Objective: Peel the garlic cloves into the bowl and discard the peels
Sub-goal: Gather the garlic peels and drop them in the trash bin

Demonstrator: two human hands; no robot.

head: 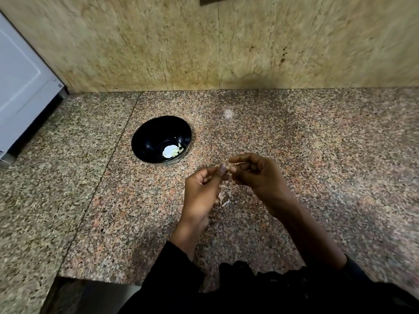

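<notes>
Two hands meet fingertip to fingertip above the counter [317,143], the left hand [201,189] and right hand [256,175] both pinching a small garlic clove [227,169], largely hidden. Papery peels [224,198] lie just below them. Up-left of the hands, the black bowl [145,141] holds peeled cloves [173,151]; no writing is legible.

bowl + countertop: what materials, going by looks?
Bowl: glossy black, smooth with soft highlights, probably plastic or melamine; glazed ceramic is possible. Countertop: polished granite by its look, speckled pink, grey and black grain with a glare spot and a straight seam between slabs.
</notes>
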